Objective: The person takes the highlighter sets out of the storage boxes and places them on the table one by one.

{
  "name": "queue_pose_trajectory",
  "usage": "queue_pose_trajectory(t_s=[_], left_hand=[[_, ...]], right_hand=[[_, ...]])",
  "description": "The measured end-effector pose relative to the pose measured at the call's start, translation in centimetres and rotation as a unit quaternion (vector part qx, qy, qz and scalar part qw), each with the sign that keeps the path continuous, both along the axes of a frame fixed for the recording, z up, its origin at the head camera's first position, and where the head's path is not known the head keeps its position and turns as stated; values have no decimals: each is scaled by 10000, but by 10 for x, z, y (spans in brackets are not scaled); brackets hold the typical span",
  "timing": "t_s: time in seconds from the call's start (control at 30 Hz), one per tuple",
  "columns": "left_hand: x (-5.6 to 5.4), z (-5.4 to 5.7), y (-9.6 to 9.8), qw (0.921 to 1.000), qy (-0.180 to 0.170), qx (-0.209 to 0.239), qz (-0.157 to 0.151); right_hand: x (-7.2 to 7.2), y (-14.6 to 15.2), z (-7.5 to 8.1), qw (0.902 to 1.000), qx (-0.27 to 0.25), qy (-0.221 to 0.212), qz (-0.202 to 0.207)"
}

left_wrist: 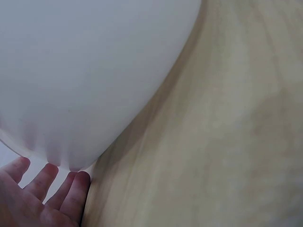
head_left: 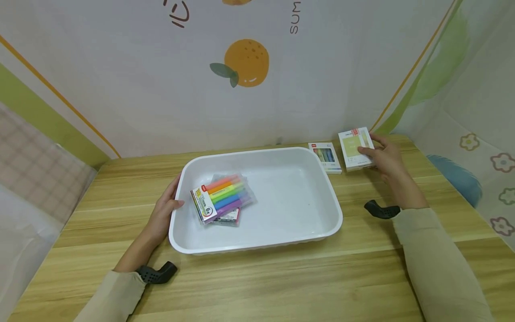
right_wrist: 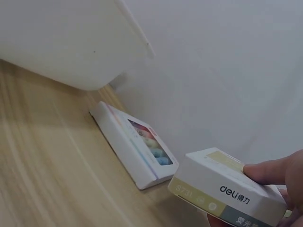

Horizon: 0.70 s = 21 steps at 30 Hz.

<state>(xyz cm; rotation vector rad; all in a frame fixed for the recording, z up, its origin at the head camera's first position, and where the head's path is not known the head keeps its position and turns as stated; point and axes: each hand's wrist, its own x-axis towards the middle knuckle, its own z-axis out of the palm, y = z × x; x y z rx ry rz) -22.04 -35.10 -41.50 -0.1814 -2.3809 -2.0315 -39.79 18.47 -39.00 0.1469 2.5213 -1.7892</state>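
My left hand [head_left: 162, 212] rests against the left side of a white plastic tray [head_left: 257, 246]. Its fingertips touch the outer wall in the left wrist view, and the thumb lies at the rim. Inside the tray, a clear pack of rainbow-coloured highlighters [head_left: 225, 197] lies on top of another flat pack [head_left: 229, 218], mostly hidden. My right hand [head_left: 386, 156] grips a white and pale-green deli box [head_left: 354, 150], thumb on its top face and fingers underneath. Beside that box, a white box with a window [right_wrist: 137, 144] showing coloured pens lies on the table.
The wood-grain table [head_left: 257, 286] carries everything. Behind it hangs a pale curtain [head_left: 161, 89] with a printed orange, close to the back edge. Each wrist wears a black band piece. Patterned fabric hangs at both sides.
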Motion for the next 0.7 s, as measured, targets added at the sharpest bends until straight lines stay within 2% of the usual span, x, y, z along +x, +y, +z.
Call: queue_pose_trajectory(t_s=[0.3, 0.7], left_hand=[[-1, -1, 0, 10000, 20, 27, -29], [-1, -1, -1, 10000, 28, -7, -6]], right_hand=[[-4, 2, -11, 9999, -6, -108, -34], [-7, 4, -19, 9991, 307, -198, -207]])
